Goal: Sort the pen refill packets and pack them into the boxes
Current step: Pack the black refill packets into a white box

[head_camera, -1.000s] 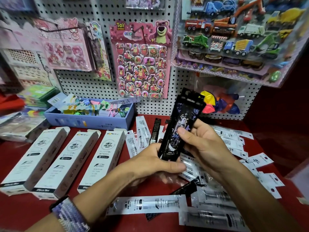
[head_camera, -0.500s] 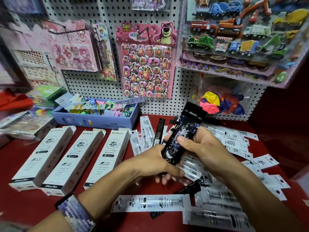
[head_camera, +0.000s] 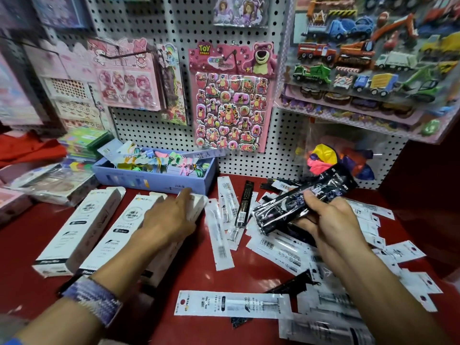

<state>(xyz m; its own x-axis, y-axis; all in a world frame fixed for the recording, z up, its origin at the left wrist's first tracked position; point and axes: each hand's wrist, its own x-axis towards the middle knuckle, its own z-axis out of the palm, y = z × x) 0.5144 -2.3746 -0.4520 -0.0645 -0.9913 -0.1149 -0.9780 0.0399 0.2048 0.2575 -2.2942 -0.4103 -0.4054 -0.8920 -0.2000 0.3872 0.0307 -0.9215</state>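
Observation:
My right hand [head_camera: 331, 220] grips a bundle of black refill packets [head_camera: 298, 202], held tilted above the heap on the right. My left hand [head_camera: 169, 217] lies with its fingers stretched out over the top end of the third white box [head_camera: 198, 206], which it mostly hides. Two more white boxes [head_camera: 79, 227] [head_camera: 119, 227] lie side by side to its left, flaps open at the far end. White refill packets [head_camera: 219, 232] [head_camera: 231, 303] are scattered over the red table [head_camera: 249, 275], along with a single black one [head_camera: 245, 202].
A blue tray of colourful clips [head_camera: 154, 180] stands behind the boxes against the pegboard [head_camera: 154, 125]. Sticker sheets [head_camera: 231, 100] and toy trucks hang above. Wrapped stationery [head_camera: 49, 183] lies at the left, and a bag of balloons [head_camera: 331, 158] at the back right.
My left hand has let go of the black bundle and moved left onto the third white box. My right hand alone now holds the bundle, lowered and tilted to the right.

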